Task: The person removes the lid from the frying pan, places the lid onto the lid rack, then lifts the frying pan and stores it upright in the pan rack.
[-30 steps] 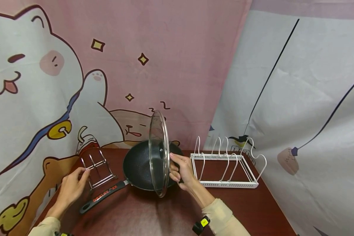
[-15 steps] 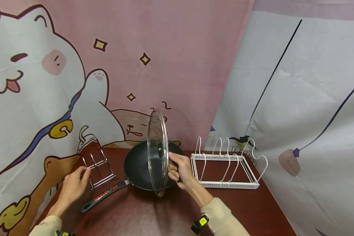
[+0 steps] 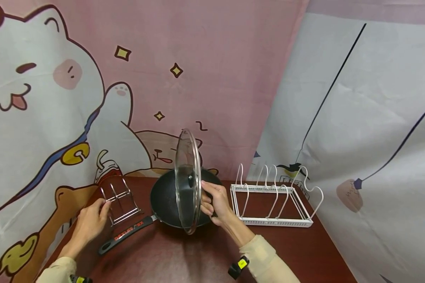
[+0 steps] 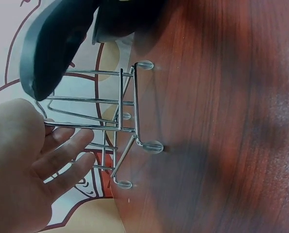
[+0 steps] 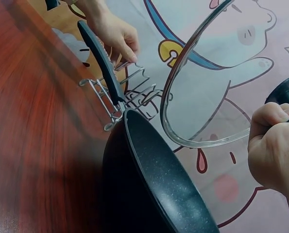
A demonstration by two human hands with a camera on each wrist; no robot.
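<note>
**Glass lid off the pan, held aloft, not yet set down**

Behind everything, a backdrop [image 3: 230, 90] printed with cartoon animals. In front of it, a reddish-brown counter [image 3: 212, 261]. Mid-counter, a dark pan [image 3: 164, 196], hollow side up, with its handle [image 3: 127, 235] pointing left and toward the near edge, close by the metal rack [image 4: 134, 103]. To the right of the pan, a white rack [image 3: 274, 222] with upright loops, lying on the counter. Over the pan, a glass lid [image 3: 188, 184], held on edge and turned sideways, apart from the pan's rim, judging by the right wrist view. Left of the pan, the metal rack again, smaller than the white one.

Curls the right hand [image 3: 216, 200] around the lid's black knob [image 5: 282, 90]. Pinches the near end of the metal rack between thumb and fingers of the left hand [image 3: 92, 221], perhaps to steady it; cannot tell how firmly.

Looks about midway: lid already off the pan and turned upright, but resting in neither rack. Likely remaining: finding the lid a place, then releasing both holds. Leaves the pan and the white rack untouched by either hand.
</note>
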